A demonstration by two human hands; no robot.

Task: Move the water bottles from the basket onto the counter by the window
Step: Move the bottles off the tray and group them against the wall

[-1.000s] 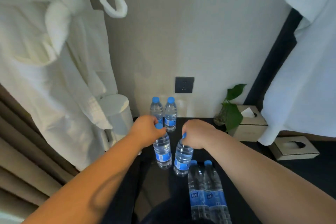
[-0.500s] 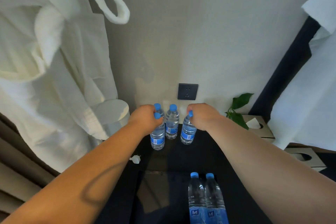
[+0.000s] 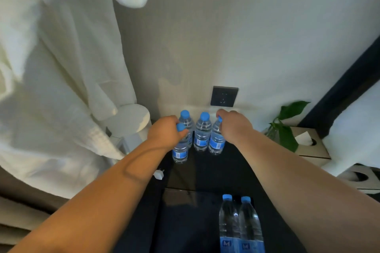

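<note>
Each hand's grip pinching one bottle cap, left hand (image 3: 167, 132), right hand (image 3: 234, 126), four bottles by wall, two nearer

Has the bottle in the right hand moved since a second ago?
Yes. The bottle in the right hand went away from the person, toward the wall socket.

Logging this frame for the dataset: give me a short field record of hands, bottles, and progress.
left hand: grip on cap of front-left bottle
right hand: grip on cap of right bottle
free bottles by wall: two, upright
bottles nearest camera: two, upright
surface: dark counter
progress: four at wall, two left to move
</note>
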